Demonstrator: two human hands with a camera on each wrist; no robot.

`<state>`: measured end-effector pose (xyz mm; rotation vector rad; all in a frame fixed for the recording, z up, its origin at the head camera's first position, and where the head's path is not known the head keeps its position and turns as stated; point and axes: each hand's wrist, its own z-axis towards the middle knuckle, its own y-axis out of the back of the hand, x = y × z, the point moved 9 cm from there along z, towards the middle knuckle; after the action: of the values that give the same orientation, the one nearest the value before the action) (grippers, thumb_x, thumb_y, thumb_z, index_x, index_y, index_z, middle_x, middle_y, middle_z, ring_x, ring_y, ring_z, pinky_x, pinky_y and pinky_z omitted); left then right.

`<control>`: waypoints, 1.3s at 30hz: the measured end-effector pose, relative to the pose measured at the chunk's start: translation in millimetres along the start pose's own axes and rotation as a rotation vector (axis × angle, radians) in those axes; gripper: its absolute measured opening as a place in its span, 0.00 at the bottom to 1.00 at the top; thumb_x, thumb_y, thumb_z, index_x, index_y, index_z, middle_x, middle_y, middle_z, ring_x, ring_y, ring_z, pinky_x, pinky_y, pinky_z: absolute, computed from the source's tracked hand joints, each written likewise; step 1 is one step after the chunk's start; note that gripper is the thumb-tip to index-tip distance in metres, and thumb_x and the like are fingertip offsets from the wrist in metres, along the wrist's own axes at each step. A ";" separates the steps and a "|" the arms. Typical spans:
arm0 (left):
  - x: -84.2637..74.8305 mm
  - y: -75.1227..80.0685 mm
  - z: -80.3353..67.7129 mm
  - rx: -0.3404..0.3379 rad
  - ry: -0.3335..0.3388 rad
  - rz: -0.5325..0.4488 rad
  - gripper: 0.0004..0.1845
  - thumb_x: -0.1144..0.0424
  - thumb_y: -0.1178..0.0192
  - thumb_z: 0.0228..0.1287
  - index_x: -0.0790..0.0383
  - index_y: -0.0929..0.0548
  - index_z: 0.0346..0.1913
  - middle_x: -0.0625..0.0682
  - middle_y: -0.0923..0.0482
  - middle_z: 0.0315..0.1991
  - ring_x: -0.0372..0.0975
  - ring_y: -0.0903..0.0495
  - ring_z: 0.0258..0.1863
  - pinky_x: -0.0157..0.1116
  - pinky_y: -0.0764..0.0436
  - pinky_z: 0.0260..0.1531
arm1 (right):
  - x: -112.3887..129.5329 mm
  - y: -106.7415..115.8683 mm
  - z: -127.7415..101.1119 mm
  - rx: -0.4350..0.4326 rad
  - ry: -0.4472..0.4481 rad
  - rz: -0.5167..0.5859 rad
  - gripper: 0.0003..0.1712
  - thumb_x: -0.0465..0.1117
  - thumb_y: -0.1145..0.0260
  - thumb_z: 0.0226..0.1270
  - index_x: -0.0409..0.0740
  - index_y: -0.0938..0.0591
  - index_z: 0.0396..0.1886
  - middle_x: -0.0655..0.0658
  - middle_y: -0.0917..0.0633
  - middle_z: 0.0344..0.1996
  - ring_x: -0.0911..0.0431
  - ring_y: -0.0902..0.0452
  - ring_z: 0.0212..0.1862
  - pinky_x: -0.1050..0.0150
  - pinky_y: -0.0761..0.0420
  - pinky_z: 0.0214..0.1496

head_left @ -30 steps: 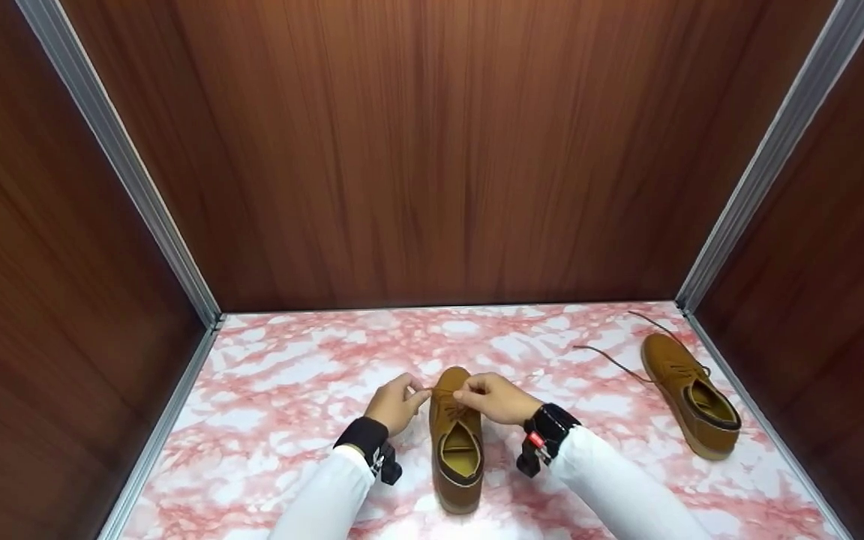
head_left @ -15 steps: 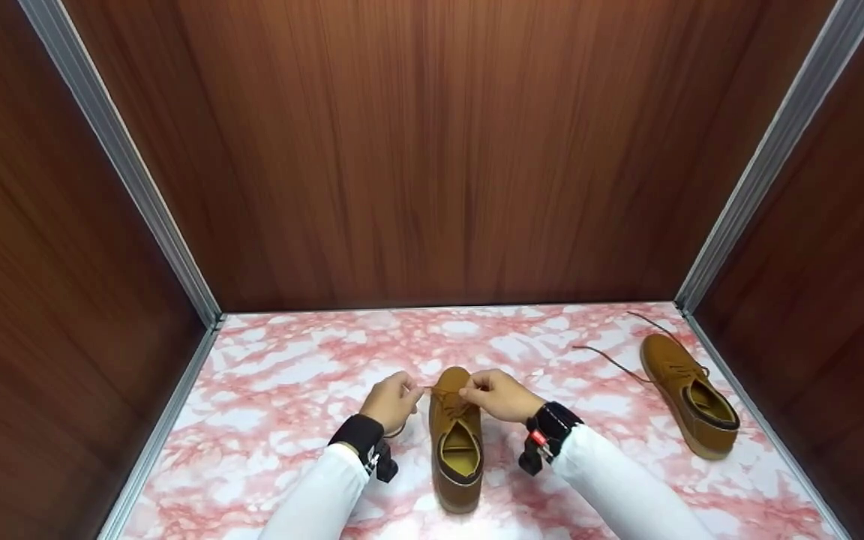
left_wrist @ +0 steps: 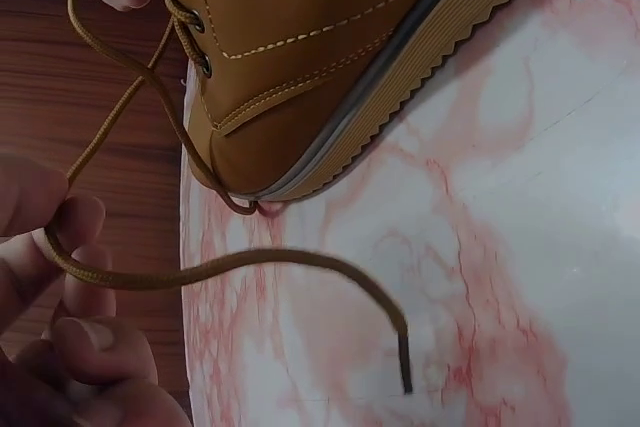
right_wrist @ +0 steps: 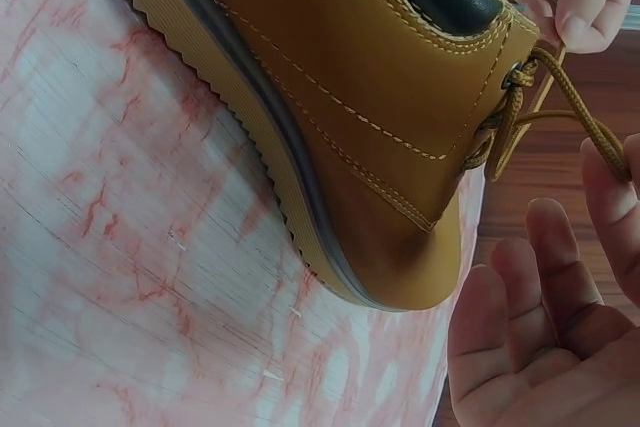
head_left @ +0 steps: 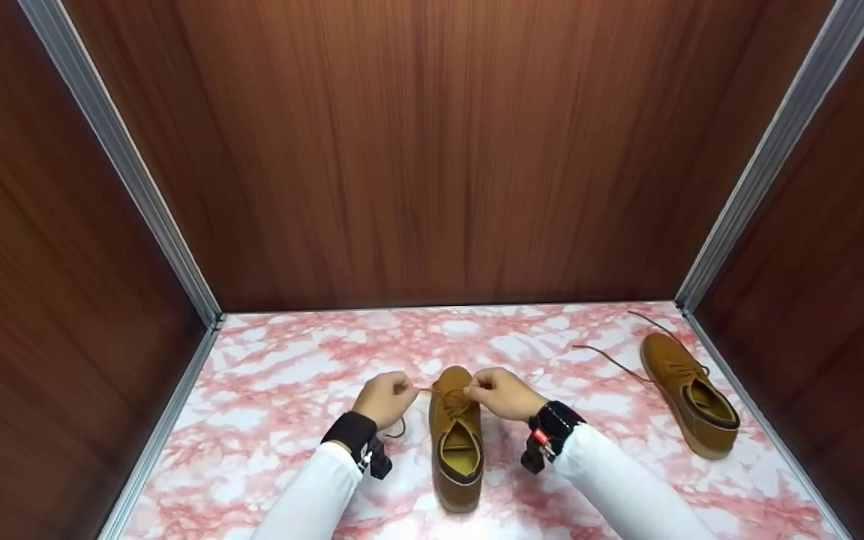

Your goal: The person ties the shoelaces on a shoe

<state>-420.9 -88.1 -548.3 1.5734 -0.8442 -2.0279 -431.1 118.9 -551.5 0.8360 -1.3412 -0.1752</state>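
Shoe [head_left: 456, 439] of tan suede lies between the two hands on the pink-marbled tabletop [head_left: 274, 390], long axis running straight away from the person, toe far, heel near; left hand [head_left: 383, 399] just beside its left flank, right hand [head_left: 501, 394] just beside its right, equally near; each pinches one end of the brown lace [left_wrist: 150, 272], drawn outward over the eyelets; ridged sole, yellow lining; second shoe [head_left: 691, 394] well apart at right, unlaced.
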 end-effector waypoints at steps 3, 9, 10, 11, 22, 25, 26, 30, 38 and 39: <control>1.9 1.7 0.3 0.002 0.005 -0.007 0.07 0.62 0.38 0.66 0.56 0.17 0.29 0.44 0.24 0.25 0.35 0.28 0.27 0.33 0.27 0.33 | 0.0 0.3 -0.5 0.002 -0.002 0.003 0.17 0.44 0.36 0.75 0.43 0.21 0.24 0.56 0.28 0.22 0.62 0.33 0.28 0.69 0.32 0.32; 5.3 5.3 0.6 0.020 0.019 -0.025 0.09 0.62 0.37 0.65 0.57 0.18 0.27 0.43 0.25 0.25 0.35 0.28 0.27 0.32 0.28 0.32 | -0.2 0.1 -0.6 0.005 0.003 0.004 0.17 0.43 0.36 0.75 0.40 0.21 0.25 0.56 0.26 0.23 0.62 0.32 0.30 0.69 0.32 0.34; 5.3 6.3 0.4 0.024 0.019 -0.026 0.09 0.62 0.37 0.65 0.57 0.18 0.26 0.42 0.26 0.24 0.35 0.29 0.26 0.32 0.28 0.32 | -0.2 0.1 -0.5 0.005 0.004 0.002 0.17 0.43 0.36 0.75 0.40 0.21 0.25 0.56 0.26 0.24 0.62 0.32 0.30 0.69 0.32 0.34; 5.4 6.9 0.1 0.029 0.020 -0.032 0.10 0.62 0.36 0.65 0.57 0.18 0.26 0.42 0.26 0.24 0.34 0.29 0.26 0.32 0.29 0.31 | -0.2 -0.1 -0.5 0.005 0.005 0.002 0.17 0.43 0.36 0.75 0.40 0.21 0.25 0.56 0.26 0.24 0.62 0.32 0.30 0.69 0.32 0.35; 6.5 12.9 -4.7 0.074 0.047 -0.123 0.11 0.60 0.35 0.67 0.63 0.15 0.28 0.41 0.29 0.21 0.34 0.31 0.23 0.31 0.30 0.27 | -0.5 1.1 -1.2 -0.003 0.003 -0.010 0.17 0.43 0.36 0.75 0.36 0.19 0.27 0.54 0.23 0.25 0.60 0.30 0.32 0.67 0.30 0.36; 7.6 11.0 -6.3 0.112 0.075 -0.192 0.12 0.60 0.35 0.68 0.64 0.15 0.30 0.41 0.27 0.20 0.33 0.30 0.21 0.29 0.30 0.24 | -1.5 1.4 -1.4 -0.005 -0.003 -0.009 0.17 0.43 0.36 0.75 0.38 0.20 0.26 0.54 0.24 0.25 0.60 0.30 0.32 0.67 0.30 0.35; 8.1 9.7 -7.0 0.127 0.088 -0.217 0.12 0.60 0.35 0.69 0.64 0.14 0.30 0.41 0.27 0.20 0.32 0.29 0.20 0.29 0.30 0.23 | -1.5 1.5 -1.4 -0.006 -0.005 -0.008 0.17 0.43 0.36 0.75 0.38 0.20 0.26 0.54 0.24 0.24 0.60 0.31 0.32 0.67 0.30 0.35; 7.4 2.6 -11.2 0.188 0.135 -0.308 0.12 0.59 0.35 0.69 0.62 0.15 0.28 0.42 0.26 0.19 0.31 0.30 0.17 0.28 0.30 0.20 | -1.7 1.5 -1.1 -0.004 -0.010 -0.002 0.16 0.42 0.35 0.74 0.39 0.20 0.26 0.56 0.26 0.24 0.61 0.31 0.31 0.68 0.30 0.35; -5.2 -11.3 -19.5 0.257 0.168 -0.433 0.15 0.58 0.33 0.68 0.63 0.18 0.26 0.42 0.28 0.15 0.31 0.32 0.14 0.26 0.33 0.16 | -2.5 1.2 0.6 -0.006 0.006 0.001 0.17 0.42 0.35 0.74 0.36 0.21 0.26 0.56 0.28 0.22 0.61 0.33 0.29 0.69 0.32 0.32; -7.2 -12.8 -20.1 0.258 0.167 -0.440 0.15 0.58 0.32 0.68 0.64 0.17 0.27 0.42 0.28 0.16 0.31 0.32 0.14 0.26 0.33 0.16 | -2.3 1.0 0.9 -0.007 0.010 0.001 0.17 0.42 0.35 0.73 0.36 0.21 0.25 0.56 0.28 0.22 0.61 0.33 0.29 0.69 0.33 0.31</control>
<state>-399.3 -78.1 -555.5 2.2015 -0.7708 -2.0935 -432.8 120.5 -552.7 0.8295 -1.3312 -0.1749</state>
